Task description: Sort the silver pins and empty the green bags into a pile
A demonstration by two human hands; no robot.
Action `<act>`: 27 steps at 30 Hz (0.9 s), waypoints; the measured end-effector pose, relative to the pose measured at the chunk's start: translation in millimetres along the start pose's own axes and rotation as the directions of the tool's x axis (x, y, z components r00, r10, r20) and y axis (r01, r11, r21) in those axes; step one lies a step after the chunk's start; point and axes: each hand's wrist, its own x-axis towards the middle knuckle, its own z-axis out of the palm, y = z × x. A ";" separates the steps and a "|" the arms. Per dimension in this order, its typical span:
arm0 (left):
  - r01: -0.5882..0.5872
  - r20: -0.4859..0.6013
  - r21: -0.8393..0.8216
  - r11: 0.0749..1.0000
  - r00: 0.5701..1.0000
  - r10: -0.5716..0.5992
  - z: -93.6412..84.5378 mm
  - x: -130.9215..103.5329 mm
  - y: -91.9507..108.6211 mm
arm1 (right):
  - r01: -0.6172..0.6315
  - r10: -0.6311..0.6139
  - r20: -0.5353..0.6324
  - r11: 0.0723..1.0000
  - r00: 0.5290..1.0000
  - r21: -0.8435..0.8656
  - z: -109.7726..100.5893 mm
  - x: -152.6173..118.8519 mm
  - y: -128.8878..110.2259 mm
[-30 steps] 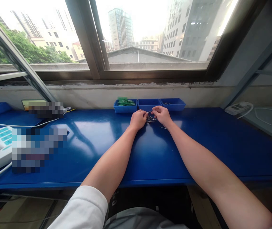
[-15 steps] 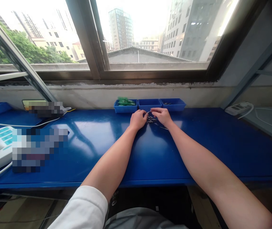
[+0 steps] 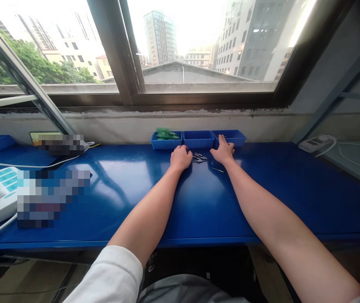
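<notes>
Several thin metal pieces (image 3: 200,157) lie in a loose pile on the blue table, too small to tell their kind. My left hand (image 3: 181,158) rests at the pile's left side with its fingers curled; what they hold, if anything, is hidden. Over the front edge of the right blue bin (image 3: 239,140) reaches my right hand (image 3: 223,150), thumb and fingers apart, with nothing visible in it. A few small dark pieces lie inside that bin. One single thin metal piece (image 3: 217,170) lies apart, just below my right hand.
Beside the right bin stand a middle blue bin (image 3: 198,144) and a left bin (image 3: 166,145) holding green plastic bags (image 3: 166,134). A white device with teal keys (image 3: 1,189) and cables are at the left. A white power strip (image 3: 315,143) lies at the right.
My right hand has moved away from my left hand, back and right to the right bin, and its fingers have spread. The thin piece between the hands no longer shows. My left hand has barely shifted.
</notes>
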 end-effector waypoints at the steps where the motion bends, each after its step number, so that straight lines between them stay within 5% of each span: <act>1: 0.004 0.008 0.004 1.000 1.000 -0.004 0.1 0.0 0.1 | 0.002 -0.002 0.008 1.000 1.000 -0.019 0.7 0.3 0.2; 12: 0.006 0.029 0.015 1.000 1.000 -0.006 3.2 1.1 -2.5 | 0.010 -0.009 0.013 0.998 1.000 -0.065 1.6 1.9 1.1; 22: 0.000 0.037 0.017 1.000 0.999 0.000 2.3 -0.1 -2.3 | -0.185 0.182 -0.049 0.981 0.982 -0.063 -3.4 1.3 3.0; 27: 0.004 0.037 0.012 1.000 0.999 -0.004 1.7 -1.0 -1.4 | -0.159 0.159 -0.159 0.987 0.974 0.014 0.1 1.1 1.6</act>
